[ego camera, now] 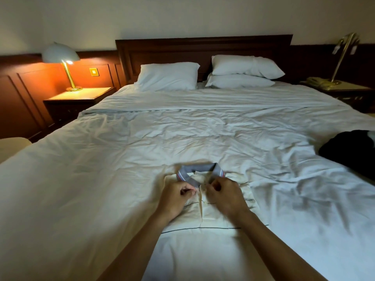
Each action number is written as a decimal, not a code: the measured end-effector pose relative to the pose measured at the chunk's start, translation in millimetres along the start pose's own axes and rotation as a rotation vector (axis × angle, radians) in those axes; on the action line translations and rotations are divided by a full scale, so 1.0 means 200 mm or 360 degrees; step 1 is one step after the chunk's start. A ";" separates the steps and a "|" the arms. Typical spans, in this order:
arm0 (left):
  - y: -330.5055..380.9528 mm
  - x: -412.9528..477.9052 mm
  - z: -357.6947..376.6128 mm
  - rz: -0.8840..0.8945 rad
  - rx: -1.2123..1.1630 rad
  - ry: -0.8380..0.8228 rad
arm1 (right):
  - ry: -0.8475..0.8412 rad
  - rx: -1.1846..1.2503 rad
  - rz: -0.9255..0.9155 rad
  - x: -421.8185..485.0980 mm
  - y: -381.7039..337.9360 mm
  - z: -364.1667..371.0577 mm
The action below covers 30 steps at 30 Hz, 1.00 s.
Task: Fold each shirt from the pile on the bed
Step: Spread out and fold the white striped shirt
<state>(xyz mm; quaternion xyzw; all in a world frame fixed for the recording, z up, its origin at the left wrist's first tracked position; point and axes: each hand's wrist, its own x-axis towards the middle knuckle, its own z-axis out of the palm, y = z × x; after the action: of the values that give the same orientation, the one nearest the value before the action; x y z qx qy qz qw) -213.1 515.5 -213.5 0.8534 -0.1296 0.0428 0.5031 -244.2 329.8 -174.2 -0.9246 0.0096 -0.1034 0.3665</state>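
At the foot edge of the white-sheeted bed (121,159), the left hand (178,196) and right hand (223,196) each pinch the placket of the cream, grey-collared polo shirt (215,218), probably squaring it to fold flat.

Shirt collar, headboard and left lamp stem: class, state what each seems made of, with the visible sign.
Shirt collar: probably knit fabric, matt grey; it curls softly. Headboard: seemingly dark varnished wood, moulded panels. Lamp stem: likely polished brass; gold-coloured sheen.

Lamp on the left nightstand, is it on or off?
On. The lamp has a bulb glowing under its shade, and warm orange light falls on the wall panelling and the nightstand top beneath it.
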 end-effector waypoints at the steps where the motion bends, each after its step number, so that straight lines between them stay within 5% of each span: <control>1: 0.02 0.01 0.01 -0.0032 -0.0004 0.0022 | -0.0019 -0.0056 0.0098 0.00 -0.03 0.00; 6: 0.03 0.02 0.04 -0.0171 -0.0029 0.0228 | -0.0192 -0.0273 0.0279 0.07 -0.09 0.03; 19: -0.01 -0.02 0.06 -0.0126 -0.0065 0.0385 | -0.0186 -0.0670 0.0013 0.07 -0.16 0.02; 24: 0.06 -0.02 0.07 0.0005 0.0010 0.0247 | 0.0021 0.0054 0.0251 0.05 -0.07 -0.05; 27: 0.11 0.00 0.08 0.0134 0.0191 0.0114 | 0.0002 0.0707 0.0484 0.01 -0.01 -0.06; 30: 0.11 0.02 0.10 0.0266 0.0533 0.0092 | -0.0114 0.0966 0.0523 0.00 0.04 -0.05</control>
<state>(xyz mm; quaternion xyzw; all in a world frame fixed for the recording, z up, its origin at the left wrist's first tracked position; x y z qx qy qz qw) -216.0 487.3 -202.8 0.9099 -0.1765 0.1298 0.3524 -245.9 317.7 -171.9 -0.7626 0.1144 -0.0087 0.6366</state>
